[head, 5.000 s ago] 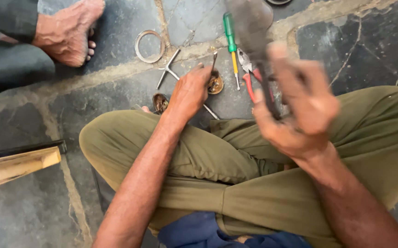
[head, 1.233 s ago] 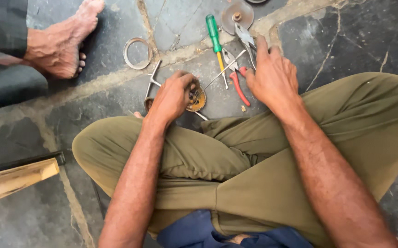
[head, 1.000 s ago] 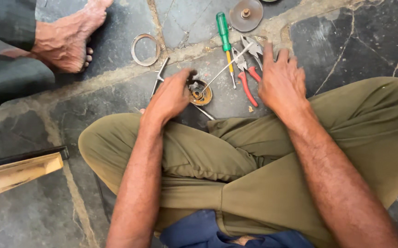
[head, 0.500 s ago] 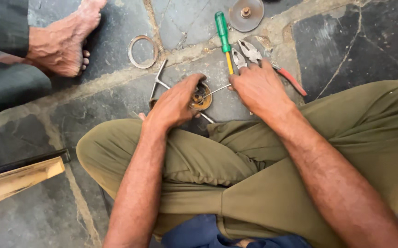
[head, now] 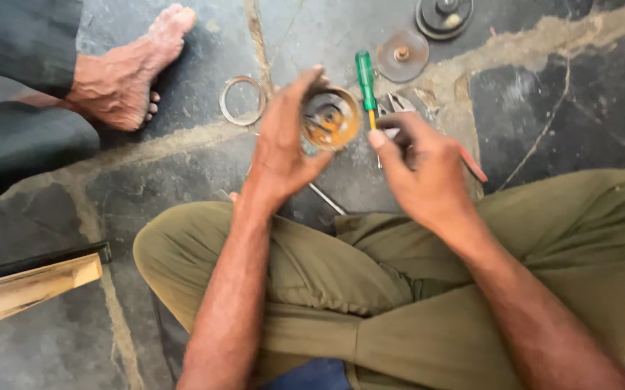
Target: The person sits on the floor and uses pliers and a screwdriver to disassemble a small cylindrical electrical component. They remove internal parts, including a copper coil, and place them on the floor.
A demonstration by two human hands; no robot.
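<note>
Sitting cross-legged on the stone floor (head: 182, 166), the person worked with another person's bare foot (head: 121, 76) at the far left and a loose metal ring (head: 242, 100) beside it. The left hand (head: 283, 148) was closed around a round, greasy metal part (head: 330, 117), lifted just above the floor, fingers curled on its rim. It looked rigid, fairly heavy and slippery with grease, so the rim seemed the surest hold. The right hand (head: 421, 166) hovered just beside it, fingers half curled; whether it pinched anything could not be told. Beyond lay a green-handled screwdriver (head: 365, 76), pliers (head: 399, 105) and two discs (head: 402, 55), crowding the floor ahead; room stayed open at right.
</note>
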